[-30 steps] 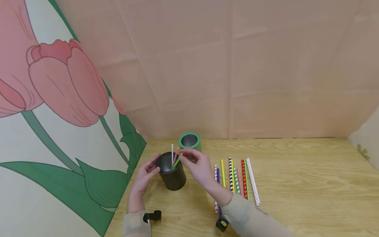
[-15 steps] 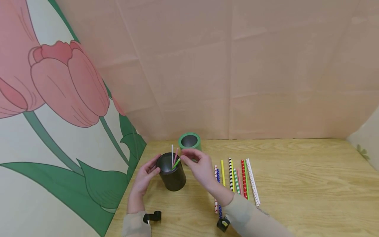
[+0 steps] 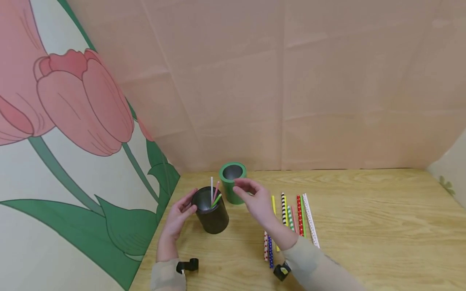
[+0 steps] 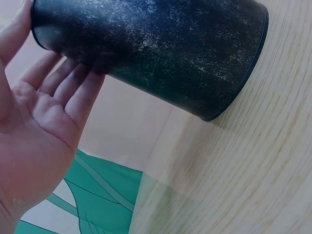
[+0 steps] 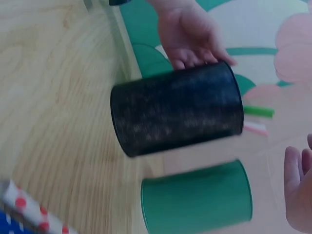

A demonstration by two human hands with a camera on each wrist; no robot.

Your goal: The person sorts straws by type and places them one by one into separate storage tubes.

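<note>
Head view: just released the solid-green straw [image 3: 217, 199], leaning inside the black cup [image 3: 214, 221]; seems finished placing it. Grips that cup with left hand [image 3: 177, 218]; holds right hand [image 3: 256, 200] empty, thumb parted from fingers, near the green cup [image 3: 230, 193].

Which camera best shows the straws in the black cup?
The head view: it looks into the black cup, showing a white straw, a pink straw and a green straw. The right wrist view shows only protruding ends; the left wrist view, none.
</note>
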